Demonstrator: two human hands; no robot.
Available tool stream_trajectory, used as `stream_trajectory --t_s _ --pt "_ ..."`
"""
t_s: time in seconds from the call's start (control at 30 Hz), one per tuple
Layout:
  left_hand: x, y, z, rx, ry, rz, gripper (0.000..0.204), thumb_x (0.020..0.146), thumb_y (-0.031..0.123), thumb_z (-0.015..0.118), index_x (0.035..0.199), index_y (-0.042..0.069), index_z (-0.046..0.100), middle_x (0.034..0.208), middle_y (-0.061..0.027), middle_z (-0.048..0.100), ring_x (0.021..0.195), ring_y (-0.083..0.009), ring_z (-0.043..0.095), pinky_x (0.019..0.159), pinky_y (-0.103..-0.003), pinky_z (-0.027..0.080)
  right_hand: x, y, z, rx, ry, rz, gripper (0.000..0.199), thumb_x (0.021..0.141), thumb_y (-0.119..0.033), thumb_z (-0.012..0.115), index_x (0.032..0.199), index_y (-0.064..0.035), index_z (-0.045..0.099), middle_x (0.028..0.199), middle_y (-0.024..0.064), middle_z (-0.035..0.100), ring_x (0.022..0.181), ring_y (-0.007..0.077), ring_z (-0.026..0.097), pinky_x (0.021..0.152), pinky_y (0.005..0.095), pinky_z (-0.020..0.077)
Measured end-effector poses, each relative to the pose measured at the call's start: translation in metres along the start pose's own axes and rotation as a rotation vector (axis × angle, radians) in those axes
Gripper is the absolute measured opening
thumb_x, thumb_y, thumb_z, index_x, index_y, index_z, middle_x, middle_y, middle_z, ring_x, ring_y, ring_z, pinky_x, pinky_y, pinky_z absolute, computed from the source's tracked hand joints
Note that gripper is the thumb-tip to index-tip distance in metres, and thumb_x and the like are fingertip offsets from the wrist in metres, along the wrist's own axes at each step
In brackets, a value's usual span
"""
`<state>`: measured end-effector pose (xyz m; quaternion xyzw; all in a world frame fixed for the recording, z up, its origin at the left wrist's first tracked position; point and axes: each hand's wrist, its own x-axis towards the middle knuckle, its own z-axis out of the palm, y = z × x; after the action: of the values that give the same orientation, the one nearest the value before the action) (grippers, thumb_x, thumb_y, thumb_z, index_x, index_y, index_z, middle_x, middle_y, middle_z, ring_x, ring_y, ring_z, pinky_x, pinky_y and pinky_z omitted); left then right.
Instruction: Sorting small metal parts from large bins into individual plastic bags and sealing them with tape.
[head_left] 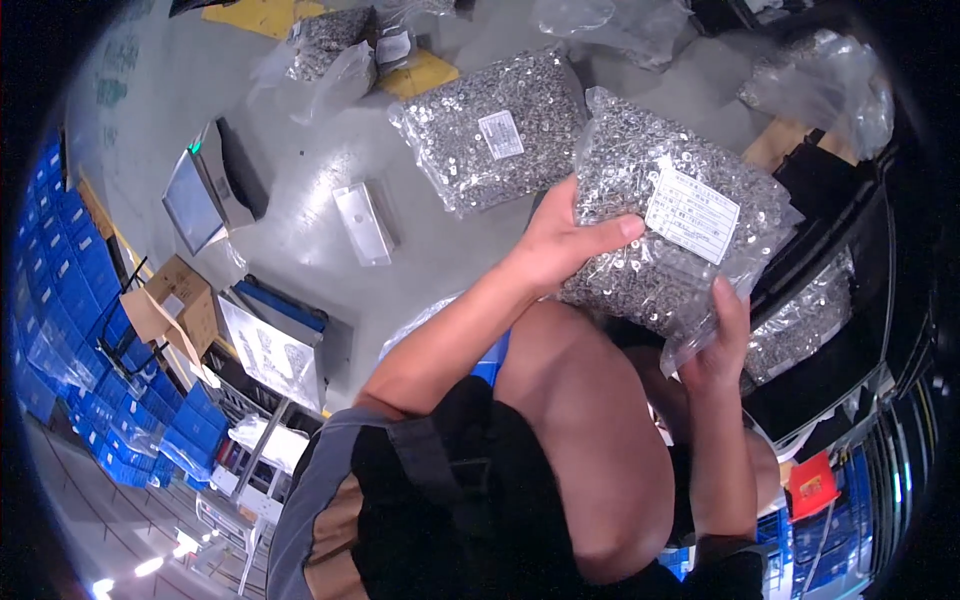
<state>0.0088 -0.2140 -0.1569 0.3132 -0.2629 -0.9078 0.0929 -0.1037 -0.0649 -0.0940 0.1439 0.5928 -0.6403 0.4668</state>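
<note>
Clear plastic under your fingers: both hands grip one bag of small metal parts (640,240), held up in front of you, right of centre in the view.

- Left hand (560,245): thumb laid across the bag's front face, pointing right; the other fingers are behind the bag and hidden. Clamped on the bag's left edge.
- Right hand (722,345): fingers curled up around the bag's lower right corner, where the loose plastic bunches. Grasping firmly.
- Bag: tilted, its top toward the upper left, a white label (692,215) on its upper right face. Filled with silvery washers or nuts; too small to tell which.
- Below the bag: your bent knees and dark shorts; forearms rise from the lower edge.

Around it:
- A second bag of the same parts (480,135) lies flat on the grey floor (300,170), just left of the held one, with its own white label.
- More bags lie further up near yellow floor marking (425,72).
- Small metal tray (365,222) on the floor, left of the second bag.
- Weighing scale (205,190) further left.
- Cardboard box (180,300) and rows of blue bins (80,290) along the left rim.
- Another filled bag (800,325) rests in a dark crate (850,260) beside your right hand.
</note>
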Motion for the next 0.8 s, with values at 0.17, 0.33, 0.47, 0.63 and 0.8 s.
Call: stream_trajectory --t_s 0.17,0.33,0.47,0.63,0.8 --pt "-0.001 0.0 0.001 -0.035 0.043 -0.012 0.046 0.084 0.009 0.071 0.125 -0.001 0.053 0.113 -0.0087 0.065 0.102 -0.0168 0.062 0.092 -0.033 0.049 0.0 -0.001 0.007 0.014 0.02 -0.005 0.058 0.09 -0.019 0.056 0.14 0.0025 0.035 0.13 0.0167 0.053 0.118 0.0271 0.055 0.103 0.0407 0.0424" --pt "-0.001 -0.001 -0.001 -0.04 0.034 -0.002 0.046 0.085 0.009 0.071 0.125 -0.002 0.052 0.113 -0.0092 0.065 0.102 -0.0173 0.062 0.092 -0.033 0.049 0.002 -0.002 0.011 -0.014 0.018 0.008 0.059 0.09 -0.018 0.056 0.141 0.002 0.033 0.132 0.0172 0.052 0.12 0.0274 0.053 0.104 0.0408 0.0415" --pt "0.0 -0.003 -0.002 -0.046 0.035 -0.001 0.046 0.085 0.01 0.07 0.125 -0.002 0.052 0.113 -0.0094 0.064 0.103 -0.0178 0.062 0.092 -0.034 0.049 0.003 -0.004 0.014 -0.014 0.003 0.016 0.061 0.09 -0.017 0.056 0.142 0.0014 0.031 0.133 0.0174 0.05 0.121 0.0277 0.052 0.104 0.0408 0.0407" --pt "-0.001 0.0 -0.001 -0.041 0.036 0.01 0.045 0.085 0.009 0.07 0.125 -0.002 0.052 0.114 -0.0096 0.064 0.103 -0.0178 0.061 0.092 -0.033 0.049 0.003 -0.003 0.014 -0.016 0.025 0.024 0.061 0.091 -0.017 0.057 0.143 0.0011 0.031 0.133 0.0171 0.05 0.121 0.0278 0.053 0.104 0.0411 0.041" --pt "0.0 -0.001 -0.002 -0.064 0.036 -0.001 0.046 0.085 0.009 0.07 0.125 -0.002 0.052 0.114 -0.0098 0.064 0.103 -0.0175 0.061 0.092 -0.033 0.048 0.005 0.0 0.011 -0.009 0.04 0.012 0.059 0.091 -0.017 0.057 0.142 0.0012 0.033 0.132 0.017 0.051 0.119 0.028 0.054 0.103 0.0412 0.0423"
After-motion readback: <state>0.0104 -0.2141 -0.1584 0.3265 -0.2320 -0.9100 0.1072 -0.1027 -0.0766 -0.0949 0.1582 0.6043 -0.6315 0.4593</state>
